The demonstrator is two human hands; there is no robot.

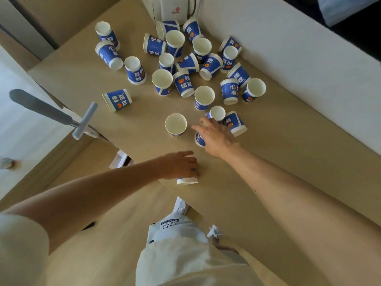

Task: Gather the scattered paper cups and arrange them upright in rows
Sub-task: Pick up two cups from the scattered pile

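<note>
Now the left hand (181, 165) grips a cup (187, 180).

left hand (181, 165) gripping paper cup (187, 180), right hand (216, 137) spread over second cup (199, 139), scattered cups (162, 81) beyond

About twenty-five paper cups (175, 124), one bag (173, 9)

My left hand (179, 165) curls over one paper cup (187, 180), leaving me only a white edge and a sliver of blue. My right hand (216, 137) covers most of a second cup (199, 139); whether the fingers grip it, I can't tell. The white bag (173, 9) is cut off at the top.
</note>
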